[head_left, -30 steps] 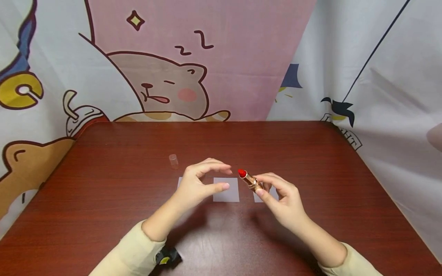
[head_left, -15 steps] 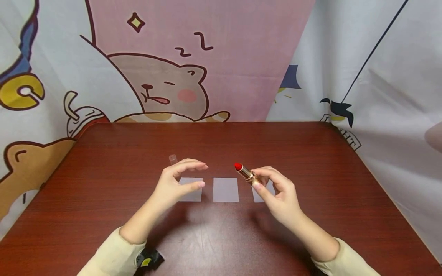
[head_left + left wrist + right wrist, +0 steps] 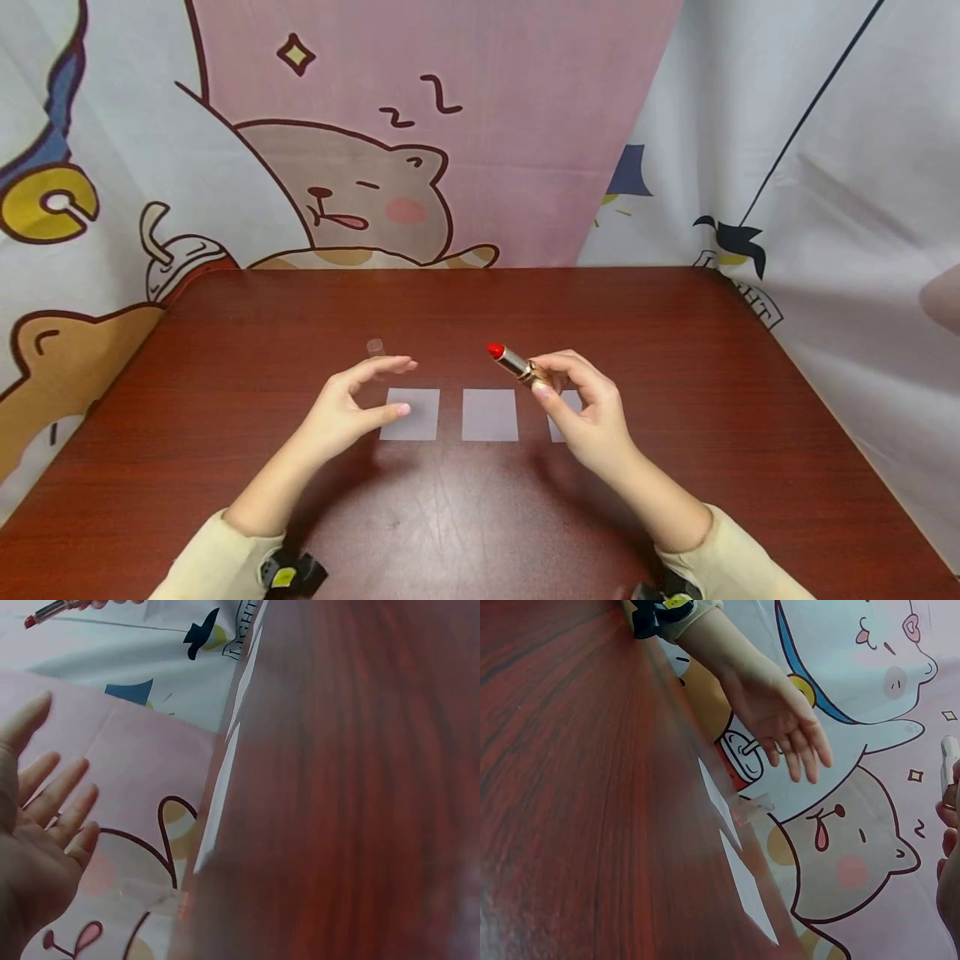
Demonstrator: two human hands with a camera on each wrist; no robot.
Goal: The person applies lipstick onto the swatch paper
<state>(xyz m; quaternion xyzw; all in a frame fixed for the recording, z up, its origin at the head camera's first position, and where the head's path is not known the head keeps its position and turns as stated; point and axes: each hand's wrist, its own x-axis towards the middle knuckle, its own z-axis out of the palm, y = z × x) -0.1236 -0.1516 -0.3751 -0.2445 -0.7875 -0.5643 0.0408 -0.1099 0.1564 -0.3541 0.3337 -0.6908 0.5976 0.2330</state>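
Observation:
My right hand (image 3: 588,408) pinches a lipstick (image 3: 517,365) by its gold base, in the air above the table. Its red tip is bare and points up and to the left. Raised over the left side, my left hand (image 3: 341,412) holds nothing; its fingers are extended and the thumb stands apart from them. A clear lipstick cap (image 3: 376,347) stands on the table behind that hand, partly covered by it. Below the hands lie three white paper squares in a row: a left one (image 3: 416,421), a middle one (image 3: 490,415) and a right one (image 3: 557,428) partly behind my right hand.
The dark red-brown wooden table (image 3: 465,317) reaches back to a cloth backdrop (image 3: 525,125) printed with cartoon animals. More of this cloth hangs at both sides. Black straps with yellow marks, such as the left strap (image 3: 288,575), sit at both wrists.
My left hand has moved left, away from the lipstick, uncovering the left paper square. My right hand has carried the lipstick a little left and away from me.

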